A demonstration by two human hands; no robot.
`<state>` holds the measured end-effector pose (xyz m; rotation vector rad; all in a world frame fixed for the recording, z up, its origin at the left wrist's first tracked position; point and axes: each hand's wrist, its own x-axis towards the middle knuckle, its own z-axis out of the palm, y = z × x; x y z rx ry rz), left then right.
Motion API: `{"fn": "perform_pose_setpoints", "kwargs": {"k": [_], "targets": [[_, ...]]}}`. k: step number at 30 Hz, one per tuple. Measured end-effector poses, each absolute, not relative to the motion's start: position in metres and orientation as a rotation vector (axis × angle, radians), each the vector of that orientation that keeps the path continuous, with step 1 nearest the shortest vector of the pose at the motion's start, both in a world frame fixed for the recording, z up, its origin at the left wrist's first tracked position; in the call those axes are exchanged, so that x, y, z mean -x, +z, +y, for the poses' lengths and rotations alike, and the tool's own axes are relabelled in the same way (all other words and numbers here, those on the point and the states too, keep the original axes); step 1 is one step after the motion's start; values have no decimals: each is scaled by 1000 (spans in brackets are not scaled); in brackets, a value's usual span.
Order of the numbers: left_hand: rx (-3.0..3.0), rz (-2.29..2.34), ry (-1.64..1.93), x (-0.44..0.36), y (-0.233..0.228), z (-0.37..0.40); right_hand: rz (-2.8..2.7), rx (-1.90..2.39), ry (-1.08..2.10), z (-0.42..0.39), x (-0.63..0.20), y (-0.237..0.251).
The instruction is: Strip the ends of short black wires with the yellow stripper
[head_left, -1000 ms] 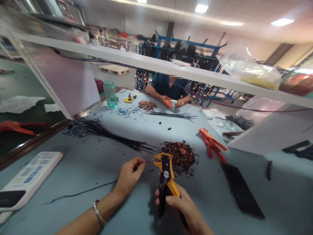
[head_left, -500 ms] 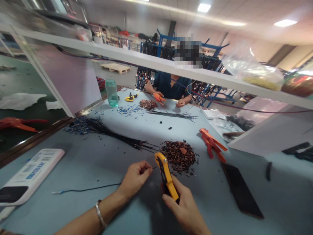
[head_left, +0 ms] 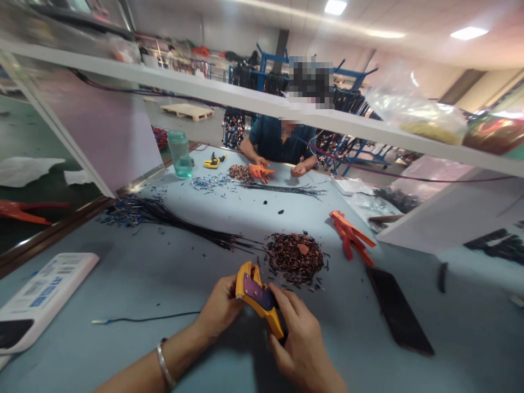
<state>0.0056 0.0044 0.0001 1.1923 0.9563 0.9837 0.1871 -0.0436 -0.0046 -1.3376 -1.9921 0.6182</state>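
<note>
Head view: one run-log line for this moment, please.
right hand: grips yellow wire stripper | left hand: at stripper head, pinching black wire | wire-scrap pile behind | blue table

We've got both forearms coming in from the bottom edge, angled toward each other. Our left hand (head_left: 221, 308) is curled, fingertips pinched together, a bangle at the wrist. Our right hand (head_left: 301, 344) is wrapped shut in a grip, thumb forward, nearly touching the left.

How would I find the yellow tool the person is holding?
Look at the near edge of the blue table, just before the dark pile of wire bits. Both hands meet there: the right hand grips the yellow tool. Unlike the orange pliers, it has a purple side.
</note>
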Motion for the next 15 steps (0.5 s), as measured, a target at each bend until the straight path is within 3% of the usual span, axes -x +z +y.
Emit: {"fn": "perform_pose_setpoints", "kwargs": {"k": [15], "targets": [[-1231, 987, 930, -9, 10, 8, -2019, 1407, 692, -39, -187, -1]]}}
